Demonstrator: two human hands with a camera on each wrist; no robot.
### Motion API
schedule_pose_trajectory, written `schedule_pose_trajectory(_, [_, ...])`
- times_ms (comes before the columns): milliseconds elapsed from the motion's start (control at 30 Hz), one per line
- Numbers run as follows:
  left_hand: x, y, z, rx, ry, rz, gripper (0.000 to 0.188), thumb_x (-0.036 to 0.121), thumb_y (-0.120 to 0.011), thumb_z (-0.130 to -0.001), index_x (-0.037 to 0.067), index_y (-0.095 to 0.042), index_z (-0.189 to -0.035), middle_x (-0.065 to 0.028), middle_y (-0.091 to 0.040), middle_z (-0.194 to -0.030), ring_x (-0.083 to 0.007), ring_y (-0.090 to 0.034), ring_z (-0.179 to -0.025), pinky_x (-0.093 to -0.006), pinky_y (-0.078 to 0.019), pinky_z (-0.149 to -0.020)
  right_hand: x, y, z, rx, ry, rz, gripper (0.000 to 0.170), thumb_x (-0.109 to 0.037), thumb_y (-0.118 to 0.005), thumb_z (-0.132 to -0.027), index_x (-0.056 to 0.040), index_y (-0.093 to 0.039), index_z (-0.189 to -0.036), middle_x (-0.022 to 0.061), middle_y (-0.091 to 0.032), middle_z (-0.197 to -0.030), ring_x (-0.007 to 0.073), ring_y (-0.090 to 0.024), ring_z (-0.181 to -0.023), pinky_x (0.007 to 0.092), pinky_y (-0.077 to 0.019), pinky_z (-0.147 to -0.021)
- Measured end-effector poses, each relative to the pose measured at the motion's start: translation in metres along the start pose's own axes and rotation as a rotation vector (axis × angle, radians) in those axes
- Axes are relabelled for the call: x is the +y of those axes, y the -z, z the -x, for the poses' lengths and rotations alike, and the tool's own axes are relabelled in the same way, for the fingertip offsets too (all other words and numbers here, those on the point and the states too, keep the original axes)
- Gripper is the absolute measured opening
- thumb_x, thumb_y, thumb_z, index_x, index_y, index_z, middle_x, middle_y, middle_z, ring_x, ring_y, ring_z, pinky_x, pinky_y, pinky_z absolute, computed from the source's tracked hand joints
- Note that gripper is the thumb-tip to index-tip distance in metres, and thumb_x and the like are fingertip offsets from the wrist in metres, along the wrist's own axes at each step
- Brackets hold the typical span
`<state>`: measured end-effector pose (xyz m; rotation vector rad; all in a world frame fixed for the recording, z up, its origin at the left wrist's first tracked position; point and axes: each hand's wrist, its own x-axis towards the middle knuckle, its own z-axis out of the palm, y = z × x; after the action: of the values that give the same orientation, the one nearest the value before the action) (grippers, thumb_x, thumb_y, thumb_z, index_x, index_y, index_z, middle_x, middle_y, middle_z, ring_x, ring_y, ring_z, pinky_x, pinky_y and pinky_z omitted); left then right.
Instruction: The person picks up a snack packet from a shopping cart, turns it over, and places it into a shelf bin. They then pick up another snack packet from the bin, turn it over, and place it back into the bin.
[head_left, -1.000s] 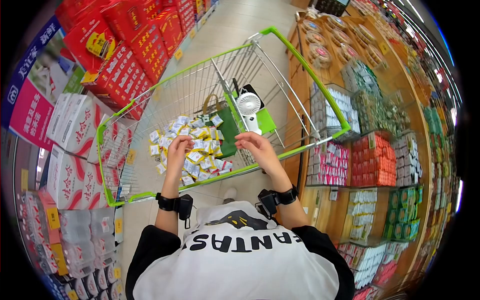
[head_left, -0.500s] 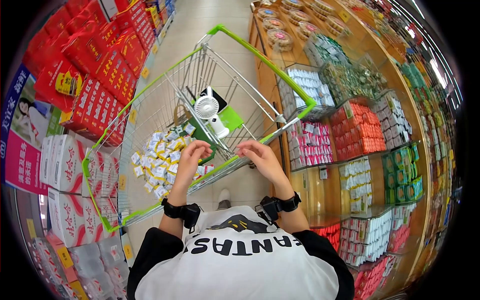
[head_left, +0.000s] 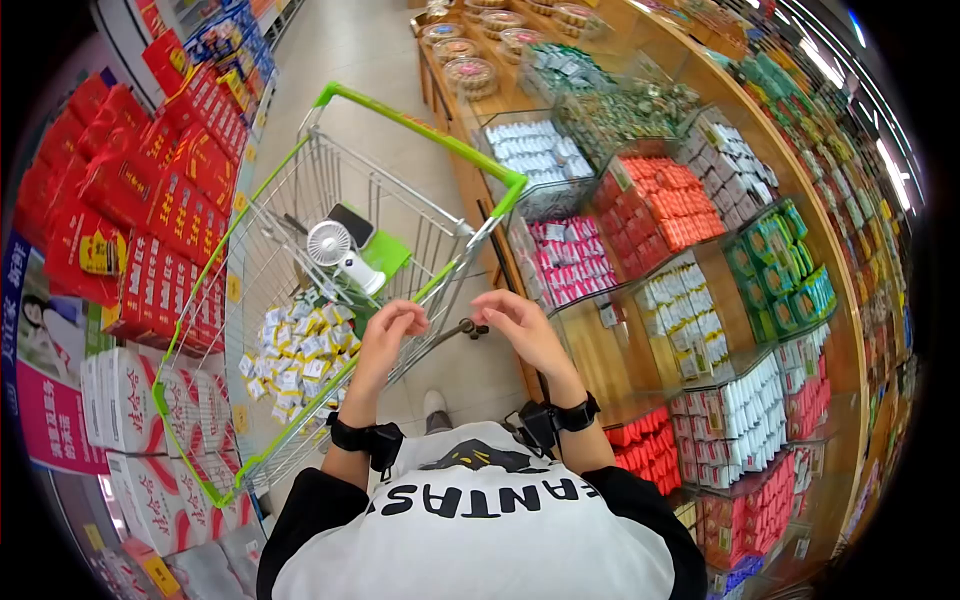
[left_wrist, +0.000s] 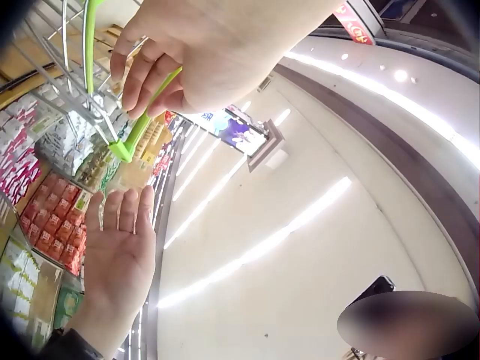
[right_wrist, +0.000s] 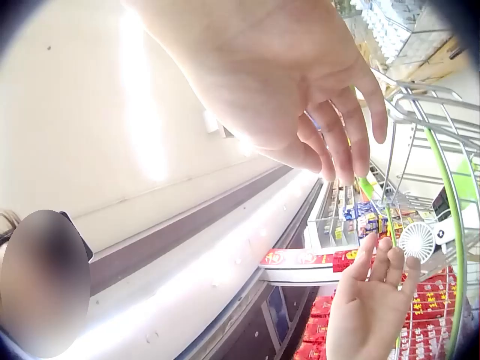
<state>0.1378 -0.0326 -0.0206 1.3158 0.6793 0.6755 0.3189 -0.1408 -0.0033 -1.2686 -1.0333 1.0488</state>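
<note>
The left hand (head_left: 388, 340) is open, its fingers relaxed and gently bent, with small gaps between some of them. The right hand (head_left: 522, 332) is open as well, its fingers loosely bent towards the left hand. The two hands are raised in front of the torso, apart from each other, palms turned roughly inward. The left hand overlaps the near side of the shopping cart (head_left: 437, 138) in the head view; whether it touches the frame, I cannot tell. The right hand is nearest to the gap between the cart and the wooden display.

A black strap (head_left: 366, 436) with a small device is round the left wrist, and another black band (head_left: 576, 413) is round the right wrist. The person wears a white shirt (head_left: 470, 550) with dark lettering and black sleeves.

The cart stands at an angle ahead and to the left, its green bar on the far side. Inside it lies a loose heap of small white and yellow packets (head_left: 303, 350), and beside the heap a white handheld fan (head_left: 329, 242) lies near a dark flat object (head_left: 352, 222) and a bright green item (head_left: 388, 256).

To the right, the wooden display holds clear bins of red packets (head_left: 660, 205), pink and white packets (head_left: 572, 262) and green packets (head_left: 778, 268). Round tubs (head_left: 470, 76) sit farther along it. To the left are stacked red boxes (head_left: 160, 215) and, nearer, white cartons (head_left: 130, 402) with red printing
</note>
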Motion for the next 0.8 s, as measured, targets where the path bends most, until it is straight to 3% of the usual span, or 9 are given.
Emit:
schedule_pose_trajectory(533, [-0.024, -0.166, -0.026, -0.438, 0.068, -0.054, 0.018, 0.012, -0.040, -0.083, 0.001, -0.053, -0.088, -0.0058, -0.056, -0.079, -0.0119, -0.053, -0.075, -0.0230, -0.0416, -0.070, 0.000, 0.129, 0.122, 0.418, 0.101, -0.070, 0.018, -0.007, -0.046, -0.082, 0.0001, -0.054, -0.097, 0.0055, -0.057, -0.085, 0.0115, -0.054, -0.081, 0.0232, -0.0418, -0.073])
schedule_pose_trajectory(800, [-0.031, -0.232, -0.031, -0.626, 0.114, -0.079, 0.019, 0.013, -0.040, -0.084, 0.001, -0.053, -0.090, -0.0053, -0.056, -0.079, -0.0115, -0.053, -0.075, -0.0232, -0.0415, -0.070, -0.009, 0.166, 0.175, 0.589, 0.076, -0.072, 0.018, -0.008, -0.044, -0.083, 0.0005, -0.053, -0.097, 0.0054, -0.057, -0.085, 0.0119, -0.053, -0.082, 0.0241, -0.0407, -0.074])
